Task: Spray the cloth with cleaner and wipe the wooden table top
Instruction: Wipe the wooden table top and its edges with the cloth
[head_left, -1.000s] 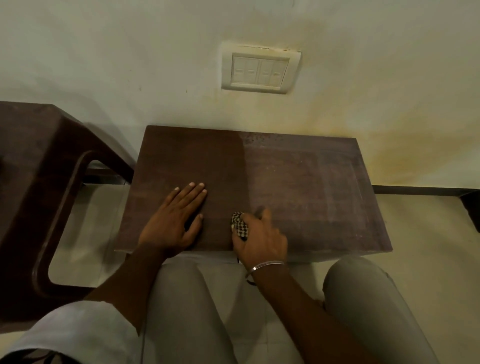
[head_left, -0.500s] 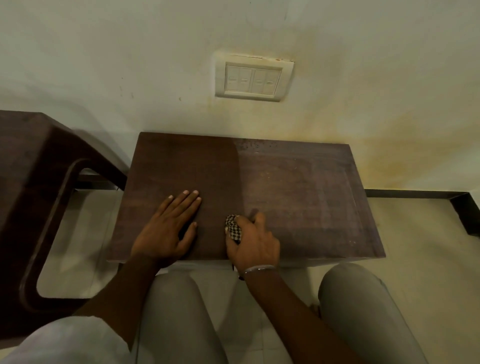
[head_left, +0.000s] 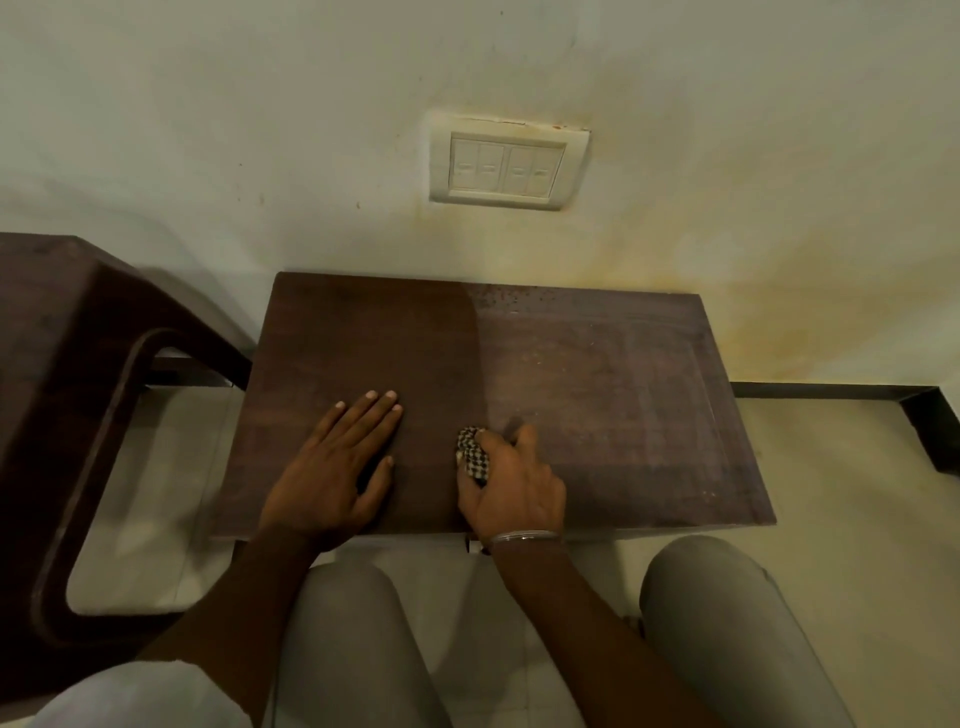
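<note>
Far left, a dark brown chair (head_left: 78, 395) stands beside the table, w/ pale floor tiles (head_left: 156, 467) showing thru its frame. Next we have the wooden table top (head_left: 623, 374), back edge against the wall (head_left: 260, 130). Its left half looks darker, the right half paler & dusty. Our L hand (head_left: 337, 467) lies flat on the darker half, fingers straight, holding nothing. Just right of it, not touching, the checked cloth (head_left: 472, 457) sits bunched on the top near the front edge, approx. where dark meets pale. Our R hand (head_left: 514, 483) curls round it & presses it down. A thin bangle (head_left: 524, 536) rings that wrist. Above, on the wall, a switch plate (head_left: 506, 163). Far right, dark skirting (head_left: 831, 392) runs along the floor.
</note>
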